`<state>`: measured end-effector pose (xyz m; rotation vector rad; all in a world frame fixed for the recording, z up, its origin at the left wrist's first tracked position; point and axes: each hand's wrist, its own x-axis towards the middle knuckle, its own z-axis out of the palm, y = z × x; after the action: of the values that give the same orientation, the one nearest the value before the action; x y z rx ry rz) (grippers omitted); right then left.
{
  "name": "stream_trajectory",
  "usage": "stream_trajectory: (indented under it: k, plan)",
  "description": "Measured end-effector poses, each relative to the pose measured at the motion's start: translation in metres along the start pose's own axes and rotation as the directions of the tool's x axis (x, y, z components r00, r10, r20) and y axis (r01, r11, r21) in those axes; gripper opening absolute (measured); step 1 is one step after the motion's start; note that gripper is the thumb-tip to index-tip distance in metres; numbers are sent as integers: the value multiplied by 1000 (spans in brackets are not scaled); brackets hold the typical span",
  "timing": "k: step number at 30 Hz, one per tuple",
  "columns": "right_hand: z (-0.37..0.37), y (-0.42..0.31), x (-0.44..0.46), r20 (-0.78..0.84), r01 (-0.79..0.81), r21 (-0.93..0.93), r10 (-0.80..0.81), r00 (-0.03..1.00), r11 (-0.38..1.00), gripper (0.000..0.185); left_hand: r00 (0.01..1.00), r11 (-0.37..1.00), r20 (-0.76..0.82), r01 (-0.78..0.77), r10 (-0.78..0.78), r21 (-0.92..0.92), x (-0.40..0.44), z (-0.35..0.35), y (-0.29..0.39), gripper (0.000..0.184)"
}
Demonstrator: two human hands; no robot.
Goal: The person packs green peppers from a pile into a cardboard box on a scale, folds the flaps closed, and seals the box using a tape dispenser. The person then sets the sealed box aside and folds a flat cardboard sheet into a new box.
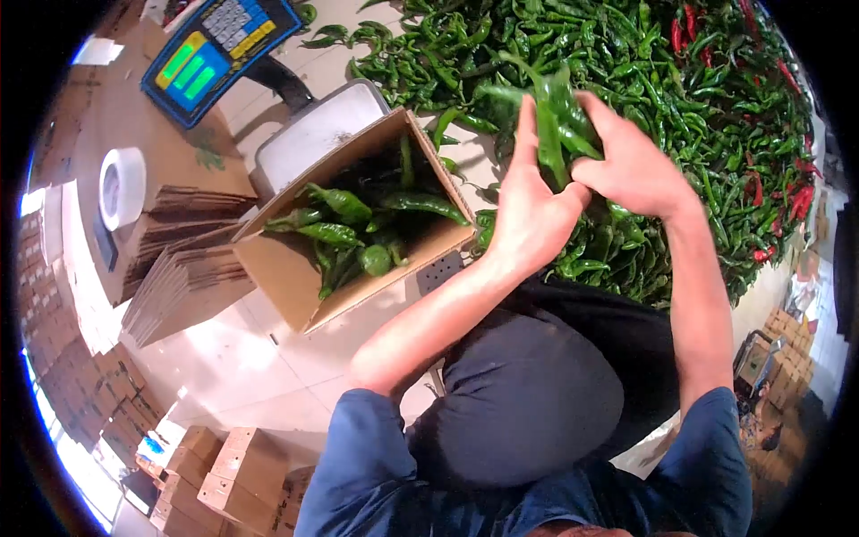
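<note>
Above a large pile of green peppers [716, 134], my left hand [534, 201] and my right hand [631, 166] are close together. Between them they grip a small bunch of long green peppers [555, 121], pointing away from me. The left fingers press along the bunch's left side, and the right hand curls around its right side. The bunch is slightly blurred. To the left, an open cardboard box [279, 279] stands tilted with several green peppers [340, 208] inside.
A scale [309, 134] with a lit display [191, 76] stands behind the box. At left are a tape roll [123, 188] and folded cardboard [179, 282]. Red peppers [801, 204] lie at the pile's right edge. Closed cartons [242, 479] stand at lower left.
</note>
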<state>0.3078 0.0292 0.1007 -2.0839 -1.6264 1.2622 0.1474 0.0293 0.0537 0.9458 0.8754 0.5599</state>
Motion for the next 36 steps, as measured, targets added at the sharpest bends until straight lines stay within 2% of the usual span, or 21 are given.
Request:
stream_trajectory:
  k: [1, 3, 4, 6, 7, 10, 12, 14, 16, 18, 20, 22, 24, 26, 28, 29, 30, 31, 32, 33, 36]
  plan:
    - [-6, -31, -12, -7, 62, 25, -62, 998, 998, 72, 984, 965, -43, -181, 176, -190, -9, 0, 2, 105]
    - [-3, -80, -28, -27, 254, 48, -253, 967, 966, 71, 920, 905, -129, -389, 371, -174, -41, -19, 27, 105]
    - [2, -100, -33, -38, 381, 43, -379, 924, 924, 71, 915, 900, -181, -393, 361, -188, -64, -30, 40, 103]
    - [15, -141, -44, 49, 419, -24, -418, 907, 907, 70, 907, 876, -298, -384, 298, -292, -110, -47, 61, 100]
    - [32, -145, -41, 16, 568, -18, -567, 823, 823, 49, 895, 866, -294, -416, 335, -278, -129, -60, 62, 101]
    - [56, -181, -22, 418, 461, 32, -431, 800, 887, 55, 814, 853, -498, -462, 298, -245, -164, -73, 56, 99]
    - [75, -195, 17, 670, 525, -66, -352, 653, 849, 52, 778, 860, -582, -447, 239, -245, -162, -92, 29, 82]
    - [122, -169, 82, 854, 342, 67, -232, 466, 937, 56, 795, 802, -605, -393, 51, -449, -148, -111, 0, 64]
    - [137, -154, 101, 774, 682, -126, -359, 522, 720, 64, 813, 733, -578, -352, -69, -582, -131, -133, -24, 56]
    - [145, -146, 90, 606, 663, -526, -313, 731, 532, 64, 825, 724, -563, -355, -56, -592, -130, -140, -27, 54]
    - [152, -138, 79, 558, 687, -513, -408, 723, 515, 58, 725, 769, -682, -378, -100, -515, -133, -134, -23, 56]
    - [158, -110, 72, 478, 771, -467, -610, 632, 432, 55, 757, 724, -643, -379, -116, -576, -134, -140, -20, 69]
    - [155, -96, 53, 435, 773, -413, -641, 632, 482, 45, 755, 758, -638, -327, -150, -564, -146, -138, -18, 77]
    - [161, -70, 33, 208, 810, -299, -794, 571, 505, 39, 792, 734, -602, -348, -102, -582, -160, -144, -22, 79]
    - [133, -63, 13, -62, 817, -412, -907, 417, 403, 28, 690, 827, -720, -359, -76, -432, -166, -137, -16, 79]
    - [98, -56, 13, -64, 806, -364, -876, 478, 467, 28, 743, 866, -669, -329, -9, -376, -171, -144, -20, 76]
    - [79, -29, 21, -229, 735, -454, -863, 450, 504, 26, 685, 945, -723, -284, 84, -159, -172, -136, -15, 65]
    - [63, -12, 19, -433, 479, -181, -507, 745, 859, 25, 676, 967, -694, -213, 249, 140, -169, -134, -15, 62]
    - [43, 22, 36, -482, 264, 14, -225, 847, 964, 27, 684, 891, -608, -142, 403, 432, -165, -135, -15, 59]
    - [27, 73, 62, -523, 128, 10, -104, 846, 992, 30, 753, 692, -410, -83, 515, 717, -163, -144, -15, 58]
    - [28, 173, 92, -430, -109, -222, 3, 903, 969, 34, 837, 314, -48, -152, 546, 937, -135, -162, -11, 58]
